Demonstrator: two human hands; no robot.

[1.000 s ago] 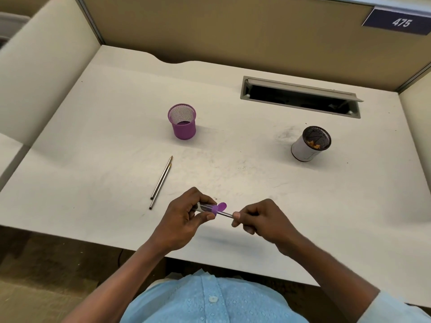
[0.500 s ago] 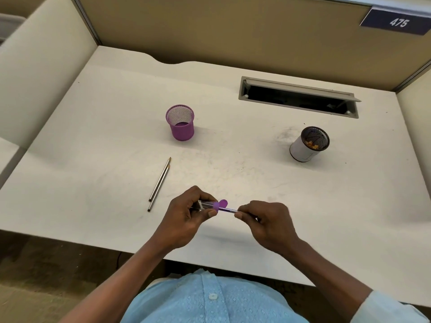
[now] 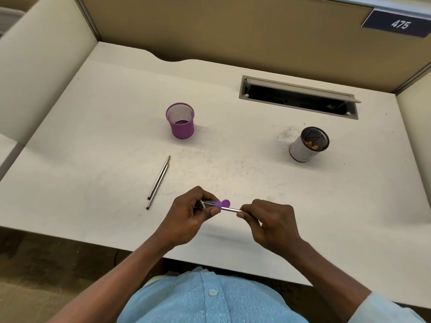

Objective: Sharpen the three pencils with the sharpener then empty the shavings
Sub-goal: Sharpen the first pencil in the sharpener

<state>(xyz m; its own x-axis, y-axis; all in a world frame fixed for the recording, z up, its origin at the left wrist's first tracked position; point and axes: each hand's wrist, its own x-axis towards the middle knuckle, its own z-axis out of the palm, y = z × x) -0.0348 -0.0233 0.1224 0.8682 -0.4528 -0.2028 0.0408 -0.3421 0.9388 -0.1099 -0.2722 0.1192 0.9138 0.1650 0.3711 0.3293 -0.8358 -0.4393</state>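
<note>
Grips the sharpener [image 3: 219, 204] in the left hand [image 3: 186, 216], fingers and thumb curled round the clear barrel, purple end turned to the right. Pinches the pencil [image 3: 232, 209] in the right hand [image 3: 271, 221] between thumb and curled fingers, close behind the sharpener's mouth, leaving only a short silvery stretch in view. Holds both in the air over the near edge of the desk [image 3: 93, 159], straight in front of the body. Reads as the sharpening step on one of the three; cannot tell how deep the tip sits, nor how sharp.

May snap the lead by pushing in crooked or twisting too hard, with little room in so short a grip for correcting a tilt. May also grind away more wood than needed, with the tip hidden inside the barrel. May pop the purple end loose by squeezing or wrenching, spilling shavings onto the desk edge or down into the lap.

May lose track of the two other pencils [image 3: 158, 181], lying side by side and touching, left of the hands, tips pointing away; too small here to judge as sharpened or blunt. May tip the shavings into the wrong holder at the end: purple mesh cup [image 3: 180, 121] farther back on the left, apparently empty; white-sided mesh cup [image 3: 307, 145] well off to the right, holding orange-brown scraps, probably the intended one.
</note>
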